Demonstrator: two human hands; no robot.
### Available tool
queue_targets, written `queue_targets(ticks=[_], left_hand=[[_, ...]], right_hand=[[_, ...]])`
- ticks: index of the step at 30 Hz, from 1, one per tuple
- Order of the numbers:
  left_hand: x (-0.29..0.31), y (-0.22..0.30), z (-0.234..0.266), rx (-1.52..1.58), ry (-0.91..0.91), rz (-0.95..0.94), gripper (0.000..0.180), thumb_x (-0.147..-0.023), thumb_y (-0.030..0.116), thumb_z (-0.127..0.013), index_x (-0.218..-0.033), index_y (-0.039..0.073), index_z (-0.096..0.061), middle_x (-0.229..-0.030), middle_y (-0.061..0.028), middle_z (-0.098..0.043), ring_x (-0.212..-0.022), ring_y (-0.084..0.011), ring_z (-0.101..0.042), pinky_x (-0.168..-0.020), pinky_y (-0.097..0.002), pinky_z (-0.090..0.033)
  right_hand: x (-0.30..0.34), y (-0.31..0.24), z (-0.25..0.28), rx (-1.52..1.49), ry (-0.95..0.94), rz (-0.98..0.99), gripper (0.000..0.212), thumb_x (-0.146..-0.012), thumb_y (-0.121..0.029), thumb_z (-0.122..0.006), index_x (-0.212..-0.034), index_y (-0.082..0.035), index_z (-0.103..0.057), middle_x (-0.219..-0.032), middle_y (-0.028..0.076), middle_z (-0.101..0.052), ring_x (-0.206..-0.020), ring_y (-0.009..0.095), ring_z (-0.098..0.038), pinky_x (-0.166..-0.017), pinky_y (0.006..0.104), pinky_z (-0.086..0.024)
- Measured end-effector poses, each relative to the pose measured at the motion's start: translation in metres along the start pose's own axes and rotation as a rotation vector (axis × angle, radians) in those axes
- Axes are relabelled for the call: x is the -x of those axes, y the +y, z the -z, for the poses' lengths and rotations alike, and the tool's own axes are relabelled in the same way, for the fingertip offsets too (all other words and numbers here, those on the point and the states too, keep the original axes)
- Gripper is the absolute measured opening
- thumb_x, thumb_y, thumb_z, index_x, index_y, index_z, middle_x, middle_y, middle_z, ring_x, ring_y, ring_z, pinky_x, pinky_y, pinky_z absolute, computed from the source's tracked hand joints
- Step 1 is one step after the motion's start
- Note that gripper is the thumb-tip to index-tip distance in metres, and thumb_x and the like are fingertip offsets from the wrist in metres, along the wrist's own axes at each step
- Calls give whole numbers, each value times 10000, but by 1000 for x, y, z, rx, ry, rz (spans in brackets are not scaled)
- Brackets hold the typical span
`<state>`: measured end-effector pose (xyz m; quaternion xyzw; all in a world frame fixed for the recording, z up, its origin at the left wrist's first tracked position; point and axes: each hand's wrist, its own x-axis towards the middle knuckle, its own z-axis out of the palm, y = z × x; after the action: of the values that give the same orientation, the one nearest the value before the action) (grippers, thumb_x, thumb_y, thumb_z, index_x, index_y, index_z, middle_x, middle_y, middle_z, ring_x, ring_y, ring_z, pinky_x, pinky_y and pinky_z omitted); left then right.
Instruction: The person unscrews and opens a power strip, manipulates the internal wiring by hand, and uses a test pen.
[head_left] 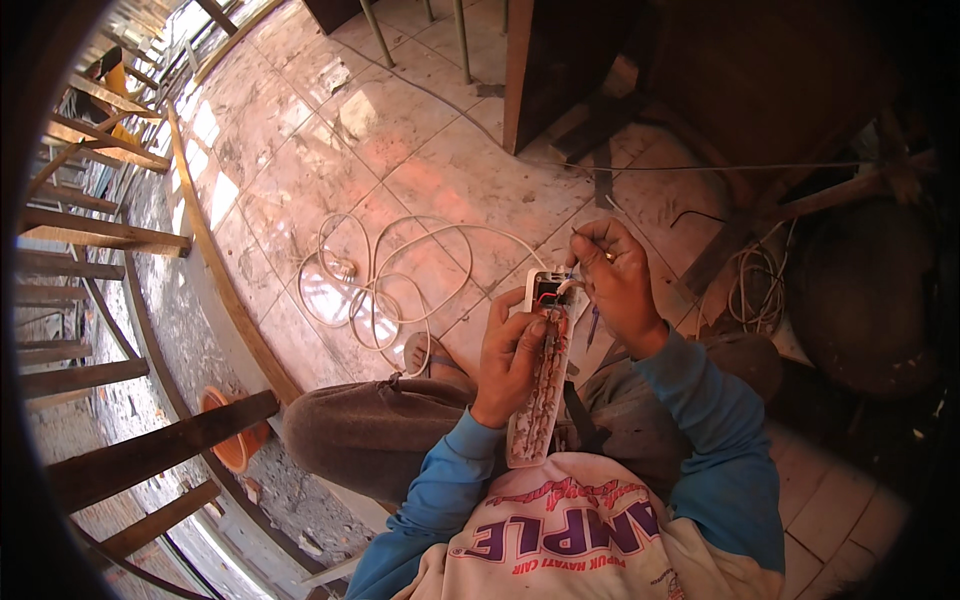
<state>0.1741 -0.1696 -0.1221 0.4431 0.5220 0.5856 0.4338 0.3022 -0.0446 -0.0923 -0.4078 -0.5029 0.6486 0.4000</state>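
Head view: seated on a tiled floor (420, 150), knees drawn up, with an opened white strip (533, 430) upright over the lap, just right of the left knee (350, 430).

Left hand (512, 352) clenched around the strip's middle, thumb across the bared metal rails. Right hand (620, 280) at the strip's far end, fingertips pinched on a thin strand (578, 236); wire or tool, hard to tell. Red and dark wires (548, 292) showing in the open far end, right beside those fingertips. White cord (380, 270) running from that end out to the far left and lying in loose loops on the floor, its plug (343, 268) among the loops and apparently plugged into nothing.

Probably best handled this way:
- Grip the strip by its plastic sides rather than by the rails, so that nothing bends.
- Brace the near end against the lap to steady the far end.
- Work one wire at a time, with the red and the dark kept apart.
- Leave slack in the cord, so that no pull reaches the joint.
- Leave the plug out on the floor, in plain sight.

Also about: wooden rails along the left, an orange bowl (235, 445) near left, another coil (755, 290) on the right.
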Motion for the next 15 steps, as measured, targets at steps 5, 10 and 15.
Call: queue_targets(ticks=[5,10,15], left_hand=[[1,-3,-1,34,3,26,238,-991,208,-551,-993,5,-676,-1258,-172,-496,-1145,-258,-497,-966,-351,-392],[2,-1,-1,28,0,27,243,-989,211,-555,-1001,5,-684,-1250,-172,-497,-1145,-258,-496,-964,-348,-390],[3,3,-2,38,-4,48,250,-988,218,-559,-1000,5,-689,-1240,-168,-499,-1139,-258,-499,-962,-348,-389]], right_hand=[[-4,-3,0,-26,31,-13,90,-973,-109,-585,-965,-22,-566,-791,0,-597,-635,20,-436,-560,179,-374],[-5,-10,1,-51,49,-41,79,-969,-101,-588,-962,-25,-571,-792,-1,-599,-634,19,-441,-551,176,-372],[-9,-5,4,-66,73,3,83,-967,-103,-594,-968,-23,-572,-789,1,-603,-630,15,-447,-540,175,-369]])
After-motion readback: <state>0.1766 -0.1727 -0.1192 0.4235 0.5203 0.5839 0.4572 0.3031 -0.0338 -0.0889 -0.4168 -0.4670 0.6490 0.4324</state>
